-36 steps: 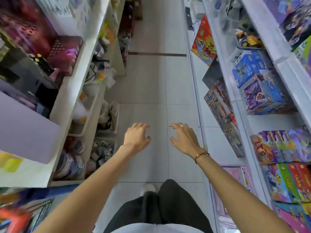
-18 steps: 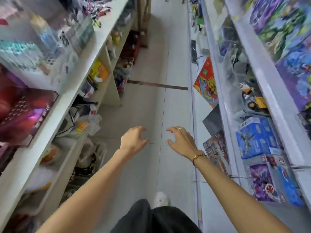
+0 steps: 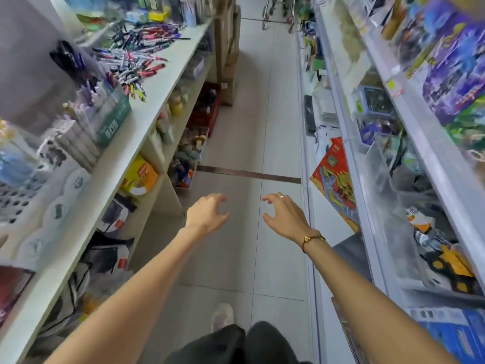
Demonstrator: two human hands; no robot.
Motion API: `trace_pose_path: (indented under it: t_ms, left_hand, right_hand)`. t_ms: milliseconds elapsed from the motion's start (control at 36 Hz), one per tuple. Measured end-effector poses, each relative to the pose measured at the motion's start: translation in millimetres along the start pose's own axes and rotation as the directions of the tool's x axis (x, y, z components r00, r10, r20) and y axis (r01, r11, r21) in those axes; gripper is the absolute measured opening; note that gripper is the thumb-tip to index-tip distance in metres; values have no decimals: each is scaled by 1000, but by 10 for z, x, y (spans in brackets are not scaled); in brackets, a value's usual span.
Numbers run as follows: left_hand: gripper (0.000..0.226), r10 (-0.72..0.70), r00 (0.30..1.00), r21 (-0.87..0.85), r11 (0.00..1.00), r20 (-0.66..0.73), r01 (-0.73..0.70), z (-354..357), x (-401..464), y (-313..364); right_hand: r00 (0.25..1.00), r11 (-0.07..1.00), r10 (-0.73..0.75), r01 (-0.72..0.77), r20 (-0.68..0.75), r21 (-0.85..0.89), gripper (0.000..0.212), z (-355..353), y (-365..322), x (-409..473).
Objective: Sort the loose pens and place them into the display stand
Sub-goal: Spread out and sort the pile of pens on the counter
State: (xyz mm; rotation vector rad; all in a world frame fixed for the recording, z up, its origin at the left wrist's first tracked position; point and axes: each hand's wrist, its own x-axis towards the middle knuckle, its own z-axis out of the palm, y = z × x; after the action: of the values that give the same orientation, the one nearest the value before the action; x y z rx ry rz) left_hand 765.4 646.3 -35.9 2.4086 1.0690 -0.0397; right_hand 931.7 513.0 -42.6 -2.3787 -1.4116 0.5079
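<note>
A heap of loose pens (image 3: pixel 136 52) in red, pink, blue and black lies on the white left-hand shelf (image 3: pixel 168 74), far ahead of me. A display stand with a green front (image 3: pixel 115 119) holds upright pens on the same shelf, nearer to me. My left hand (image 3: pixel 207 214) and my right hand (image 3: pixel 284 216) are stretched out over the aisle floor, both empty with fingers curled apart. A ring and a red bracelet mark the right one. Both hands are well short of the pens.
A narrow tiled aisle (image 3: pixel 252 143) runs ahead between two shelf rows. Toy boxes (image 3: pixel 451 82) fill the right shelves. A red and yellow box (image 3: pixel 334 177) leans low on the right. Cardboard cartons (image 3: pixel 228 48) stand at the left row's far end.
The view has tilted up and moved forward along the aisle, bringing the pen heap and display stand into sight. Both hands stay outstretched and empty.
</note>
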Motion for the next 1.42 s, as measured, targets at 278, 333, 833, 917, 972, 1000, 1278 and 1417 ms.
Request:
trace_pose_path:
  t_ms: [278, 333, 833, 917, 972, 1000, 1278, 1417]
  left_hand:
    - [43, 15, 1000, 8, 1000, 3, -15, -364, 1919, 259]
    - [43, 6, 1000, 6, 1000, -16, -5, -430, 2297, 329]
    - [39, -184, 976, -82, 981, -113, 175, -1086, 5397, 428]
    - [42, -183, 982, -56, 982, -48, 181, -1260, 6021, 298]
    - [44, -196, 981, -22, 980, 10, 196, -1407, 6416, 232]
    - [46, -203, 979, -5, 979, 32, 203, -1479, 6608, 198]
    - [34, -238, 965, -43, 971, -108, 234, -2172, 8237, -80]
    - [29, -351, 888, -219, 930, -298, 294, -2500, 8803, -256]
  right_hand:
    - [1000, 1000, 12, -12, 2, 23, 44, -527, 450, 1877]
    - [1000, 1000, -9, 9, 18, 12, 42, -632, 579, 2273]
    - [979, 996, -69, 80, 192, -49, 39, -1581, 1190, 5660]
    - [974, 996, -63, 76, 216, -51, 40, -1676, 1175, 6273]
    - [971, 996, -60, 75, 233, -57, 42, -1759, 1141, 6678]
    - [968, 996, -57, 73, 246, -58, 43, -1807, 1116, 6882]
    - [949, 983, -152, 175, 278, -60, 43, -2186, 842, 8862]
    - [918, 948, -259, 301, 300, -103, 41, -2299, 617, 9861]
